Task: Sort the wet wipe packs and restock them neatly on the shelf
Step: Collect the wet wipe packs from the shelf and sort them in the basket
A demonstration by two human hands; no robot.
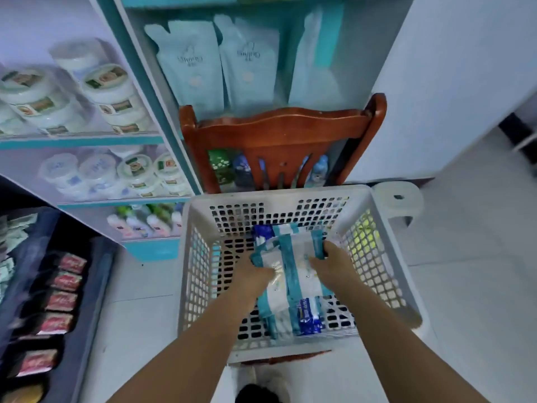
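Both hands down in white perforated plastic basket: left hand at 9 o'clock, right hand at 3, gripping teal-striped white wipe pack edges, likely to lift it level.

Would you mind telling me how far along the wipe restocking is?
Early, it seems. No restocked wipes are recognisable on the shelf. Both the left hand and right hand grip a white-and-teal pack inside the basket. More packs, including a blue pack, remain in it.
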